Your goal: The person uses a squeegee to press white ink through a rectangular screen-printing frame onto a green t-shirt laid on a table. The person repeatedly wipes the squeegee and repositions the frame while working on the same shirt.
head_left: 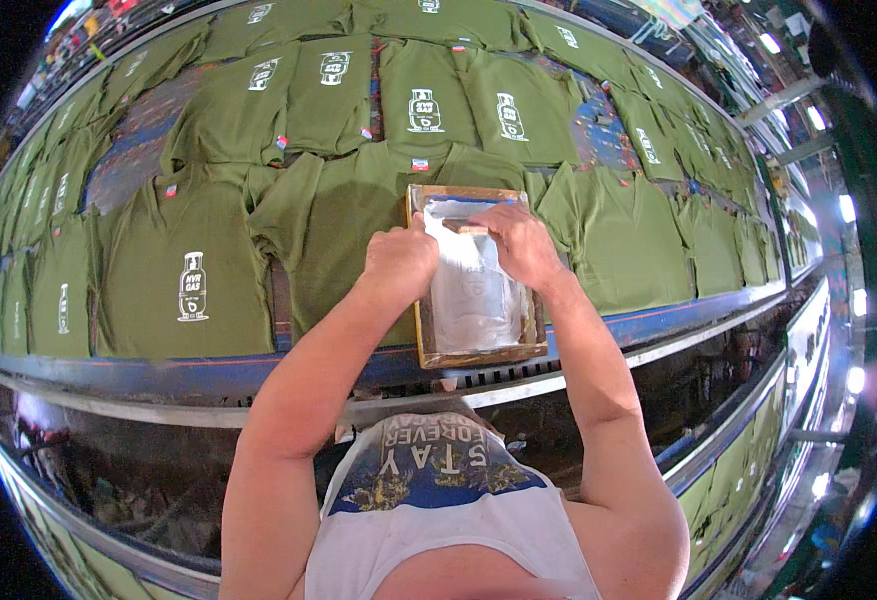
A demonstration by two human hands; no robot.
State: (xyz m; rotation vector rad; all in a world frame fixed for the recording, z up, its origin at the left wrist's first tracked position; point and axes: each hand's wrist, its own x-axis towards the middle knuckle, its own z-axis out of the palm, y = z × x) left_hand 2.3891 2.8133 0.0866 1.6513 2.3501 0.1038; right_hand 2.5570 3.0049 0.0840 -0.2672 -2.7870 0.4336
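Both hands, left hand and right hand, closed on squeegee over wooden screen frame.

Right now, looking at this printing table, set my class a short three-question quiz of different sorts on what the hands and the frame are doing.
1. True or false: both hands are inside the wooden screen frame.
2. Multiple choice: the frame lies on A) a bare board, B) a green T-shirt, C) the floor.
3. Short answer: what does the finished shirt to the person's left carry that the shirt to the right lacks?

Key
1. True: both grip a tool near the frame's far end, over the white-inked mesh.
2. B.
3. A white printed design; the right-hand shirt is plain.
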